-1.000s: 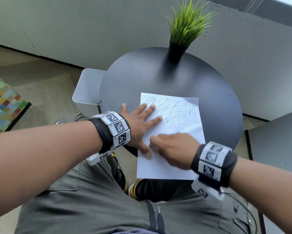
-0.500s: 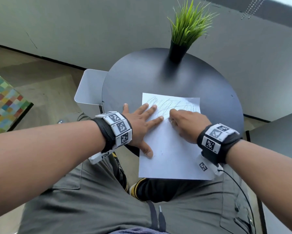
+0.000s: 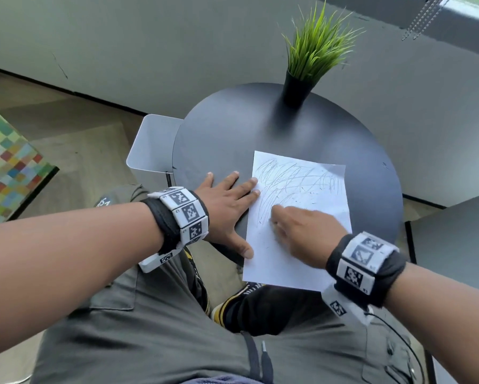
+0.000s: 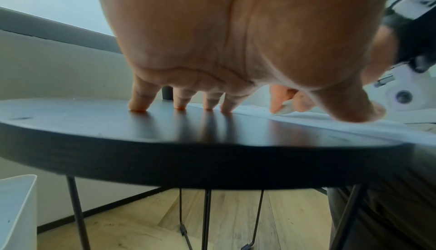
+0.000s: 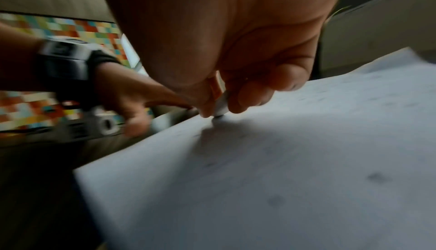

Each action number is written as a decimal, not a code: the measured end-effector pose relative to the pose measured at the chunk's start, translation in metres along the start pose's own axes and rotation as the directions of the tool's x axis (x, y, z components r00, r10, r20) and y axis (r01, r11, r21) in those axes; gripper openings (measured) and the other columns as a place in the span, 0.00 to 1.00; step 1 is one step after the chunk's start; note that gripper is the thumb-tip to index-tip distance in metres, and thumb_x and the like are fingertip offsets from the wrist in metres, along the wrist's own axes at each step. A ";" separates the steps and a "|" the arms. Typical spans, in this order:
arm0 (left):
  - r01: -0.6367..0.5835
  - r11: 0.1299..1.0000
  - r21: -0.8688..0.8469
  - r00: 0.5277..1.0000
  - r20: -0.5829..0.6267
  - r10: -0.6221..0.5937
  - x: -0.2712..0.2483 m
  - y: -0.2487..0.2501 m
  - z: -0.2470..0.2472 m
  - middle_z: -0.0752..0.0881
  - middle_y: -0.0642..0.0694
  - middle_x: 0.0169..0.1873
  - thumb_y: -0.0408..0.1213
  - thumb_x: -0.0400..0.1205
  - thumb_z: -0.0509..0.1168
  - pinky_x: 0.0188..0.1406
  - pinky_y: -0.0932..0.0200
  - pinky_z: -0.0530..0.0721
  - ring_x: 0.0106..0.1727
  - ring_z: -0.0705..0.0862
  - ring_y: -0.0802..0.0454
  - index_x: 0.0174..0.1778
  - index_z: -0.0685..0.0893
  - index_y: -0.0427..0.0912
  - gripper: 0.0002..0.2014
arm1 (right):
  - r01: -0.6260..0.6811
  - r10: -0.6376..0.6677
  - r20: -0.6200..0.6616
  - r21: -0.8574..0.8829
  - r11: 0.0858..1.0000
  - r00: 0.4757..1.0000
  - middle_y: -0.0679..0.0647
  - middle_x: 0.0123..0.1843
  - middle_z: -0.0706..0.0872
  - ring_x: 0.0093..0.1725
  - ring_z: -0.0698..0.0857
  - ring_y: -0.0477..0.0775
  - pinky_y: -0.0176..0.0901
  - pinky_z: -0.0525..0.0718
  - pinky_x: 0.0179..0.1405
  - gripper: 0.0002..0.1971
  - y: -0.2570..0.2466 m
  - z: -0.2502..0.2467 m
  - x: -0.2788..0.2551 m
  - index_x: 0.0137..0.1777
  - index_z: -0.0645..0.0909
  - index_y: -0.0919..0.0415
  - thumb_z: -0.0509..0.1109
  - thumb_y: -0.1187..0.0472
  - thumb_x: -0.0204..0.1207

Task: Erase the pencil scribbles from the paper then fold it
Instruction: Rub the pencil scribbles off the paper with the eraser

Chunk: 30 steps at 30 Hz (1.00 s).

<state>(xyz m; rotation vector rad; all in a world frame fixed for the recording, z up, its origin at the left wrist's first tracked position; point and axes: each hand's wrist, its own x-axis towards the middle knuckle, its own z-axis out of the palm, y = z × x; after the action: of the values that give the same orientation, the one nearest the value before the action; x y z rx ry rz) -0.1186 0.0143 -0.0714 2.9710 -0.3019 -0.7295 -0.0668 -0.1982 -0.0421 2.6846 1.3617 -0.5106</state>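
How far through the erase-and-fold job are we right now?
Early on. The lower part of the paper looks mostly clean. In hand: the right hand pinches a small white eraser against the sheet, while the left hand lies flat, fingertips and thumb at its left edge. Left: pencil scribbles cover the upper half, and the sheet is unfolded.

eraser [image 5: 221,103]: showing only as a pale sliver between the right hand's [image 5: 226,52] thumb and fingers; shape not readable, and in the head view it is lying hidden under that hand.
paper [image 3: 296,225]: middle being covered by the right hand; the right wrist view is smearing its scribbles into grey smudges.
left hand [image 5: 132,103]: blurring in the right wrist view.
plant pot [image 4: 167,92]: mostly sitting hidden behind the left hand's fingers [image 4: 139,97].
bin [image 4: 17,211]: being cut off by the frame edge.
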 end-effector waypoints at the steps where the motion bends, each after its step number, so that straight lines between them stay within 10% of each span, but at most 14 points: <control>1: 0.002 1.000 0.003 1.000 0.003 -0.002 0.001 0.001 0.001 0.35 0.55 0.89 0.89 0.60 0.59 0.82 0.20 0.50 0.89 0.35 0.41 0.90 0.38 0.49 0.71 | 0.088 -0.088 0.020 -0.014 0.996 0.996 0.50 0.47 0.79 0.41 0.81 0.60 0.52 0.80 0.36 0.06 -0.012 0.003 -0.006 0.54 0.65 0.51 0.52 0.50 0.85; 4: 0.005 1.000 0.020 1.000 0.011 -0.005 0.001 0.003 0.003 0.34 0.55 0.89 0.88 0.58 0.60 0.81 0.19 0.50 0.89 0.35 0.40 0.90 0.37 0.49 0.73 | 0.262 -0.260 0.040 -0.052 0.964 0.965 0.49 0.48 0.78 0.40 0.81 0.58 0.51 0.79 0.31 0.08 -0.022 0.003 -0.007 0.59 0.68 0.50 0.52 0.49 0.86; 9: 0.020 0.999 0.031 0.999 0.027 -0.021 0.001 0.006 -0.002 0.34 0.53 0.89 0.87 0.59 0.62 0.78 0.17 0.55 0.89 0.37 0.38 0.90 0.38 0.48 0.73 | 0.089 -0.093 -0.053 -0.070 0.994 0.994 0.47 0.45 0.77 0.41 0.81 0.59 0.54 0.83 0.38 0.07 0.014 -0.005 0.019 0.54 0.65 0.50 0.51 0.49 0.85; 14: 0.046 0.998 0.038 0.997 0.068 -0.048 0.002 0.013 -0.003 0.31 0.51 0.88 0.86 0.60 0.63 0.75 0.13 0.55 0.89 0.34 0.36 0.89 0.34 0.46 0.74 | 0.397 -0.386 0.154 -0.051 0.916 0.910 0.48 0.48 0.77 0.41 0.79 0.56 0.51 0.78 0.33 0.06 -0.017 0.002 -0.013 0.57 0.69 0.50 0.54 0.51 0.85; 18: 0.058 0.998 0.027 0.996 0.072 -0.060 0.002 0.015 -0.005 0.31 0.51 0.88 0.84 0.61 0.67 0.74 0.11 0.56 0.89 0.34 0.35 0.90 0.35 0.46 0.74 | 0.122 -0.126 -0.048 -0.089 0.989 0.991 0.47 0.43 0.74 0.39 0.80 0.58 0.54 0.83 0.35 0.07 0.005 -0.008 0.015 0.51 0.65 0.51 0.52 0.49 0.86; 24: 0.067 0.997 0.028 0.994 0.089 -0.069 0.001 0.016 -0.006 0.29 0.52 0.88 0.83 0.62 0.66 0.74 0.11 0.55 0.89 0.32 0.37 0.89 0.33 0.47 0.73 | 0.340 -0.337 0.131 0.000 0.940 0.932 0.49 0.48 0.78 0.41 0.79 0.58 0.56 0.81 0.36 0.08 -0.021 0.002 -0.016 0.57 0.68 0.51 0.51 0.51 0.85; 30: 0.053 0.998 0.017 0.996 0.078 -0.054 0.000 0.014 -0.006 0.31 0.51 0.89 0.83 0.61 0.67 0.73 0.10 0.56 0.89 0.34 0.35 0.90 0.37 0.46 0.73 | 0.030 -0.032 -0.107 -0.024 0.999 0.994 0.53 0.48 0.81 0.46 0.84 0.63 0.55 0.83 0.42 0.08 0.010 -0.007 0.038 0.55 0.67 0.53 0.52 0.50 0.85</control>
<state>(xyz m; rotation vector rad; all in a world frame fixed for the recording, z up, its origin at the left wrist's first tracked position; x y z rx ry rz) -0.1178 0.0005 -0.0646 2.9801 -0.2345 -0.8546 -0.0361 -0.1736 -0.0491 2.7128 1.4291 -0.3560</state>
